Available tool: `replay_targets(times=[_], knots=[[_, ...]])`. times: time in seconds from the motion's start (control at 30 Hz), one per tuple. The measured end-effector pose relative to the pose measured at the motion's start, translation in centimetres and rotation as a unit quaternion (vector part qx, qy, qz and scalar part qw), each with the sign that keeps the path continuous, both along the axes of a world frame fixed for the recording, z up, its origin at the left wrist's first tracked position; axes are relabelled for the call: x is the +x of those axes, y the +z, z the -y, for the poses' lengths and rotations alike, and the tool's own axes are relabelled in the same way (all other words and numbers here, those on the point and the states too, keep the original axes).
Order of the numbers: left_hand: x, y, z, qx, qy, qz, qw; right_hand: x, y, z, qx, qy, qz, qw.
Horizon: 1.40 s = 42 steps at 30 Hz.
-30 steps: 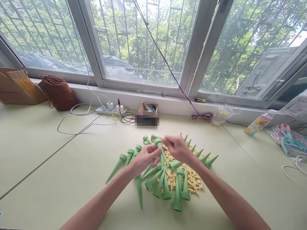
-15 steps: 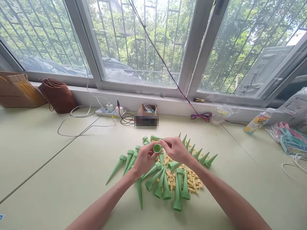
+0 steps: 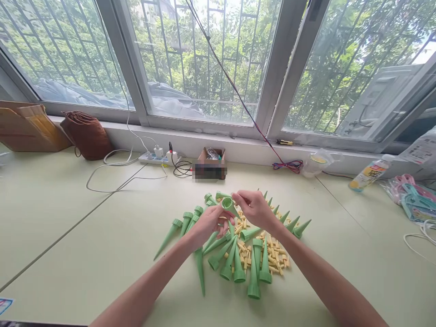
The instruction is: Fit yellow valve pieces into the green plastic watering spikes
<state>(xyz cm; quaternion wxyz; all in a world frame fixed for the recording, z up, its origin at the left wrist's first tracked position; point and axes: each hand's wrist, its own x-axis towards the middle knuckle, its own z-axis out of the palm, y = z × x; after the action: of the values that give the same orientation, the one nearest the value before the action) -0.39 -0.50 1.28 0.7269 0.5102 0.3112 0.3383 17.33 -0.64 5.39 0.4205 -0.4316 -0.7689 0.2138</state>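
Note:
Both my hands meet above a heap of green plastic cone spikes (image 3: 238,254) lying on the pale green table (image 3: 85,236). My right hand (image 3: 254,209) pinches one green cone spike (image 3: 229,205) near its wide open end, which is turned toward me. My left hand (image 3: 207,223) has its fingers curled at the lower part of the same spike; what sits between its fingertips is too small to name. Under the hands lies a spread of small yellow plastic pieces (image 3: 272,256).
Along the window sill stand a brown pouch (image 3: 89,135), a cardboard piece (image 3: 27,127), a power strip with white cables (image 3: 153,156), a small open box (image 3: 210,164), coiled red and blue wire (image 3: 288,165), a bottle (image 3: 369,175) and pastel plastic hooks (image 3: 413,200).
The held spike has tilted so its open end faces up and toward me, and my left hand has dropped slightly below it. The view has shifted a little to the left.

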Motion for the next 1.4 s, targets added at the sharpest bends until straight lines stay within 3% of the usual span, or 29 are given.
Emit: replay_targets(times=[0.1,0.3,0.5,0.8,1.03,1.4], knots=[[0.0,0.4,0.2,-0.028,-0.012,0.009,0.999,0.1,0.0,0.1,0.005,0.005,-0.007,1.0],[-0.1,0.4,0.4,-0.095,-0.113,0.065,0.987,0.1,0.3,0.5,-0.005,0.044,0.002,0.999],[-0.2,0.4,0.5,-0.093,-0.074,0.118,0.986,0.0,0.0,0.5,-0.031,0.077,0.012,0.996],[-0.7,0.6,0.2,-0.011,-0.105,0.103,0.989,0.5,0.2,0.3,0.007,0.085,0.04,0.996],[-0.7,0.5,0.2,0.106,-0.06,-0.002,0.993,0.3,0.1,0.3,0.001,0.079,0.051,0.996],[-0.1,0.5,1.1,0.243,0.042,-0.125,0.961,0.5,0.2,0.3,0.0,0.067,0.094,0.993]])
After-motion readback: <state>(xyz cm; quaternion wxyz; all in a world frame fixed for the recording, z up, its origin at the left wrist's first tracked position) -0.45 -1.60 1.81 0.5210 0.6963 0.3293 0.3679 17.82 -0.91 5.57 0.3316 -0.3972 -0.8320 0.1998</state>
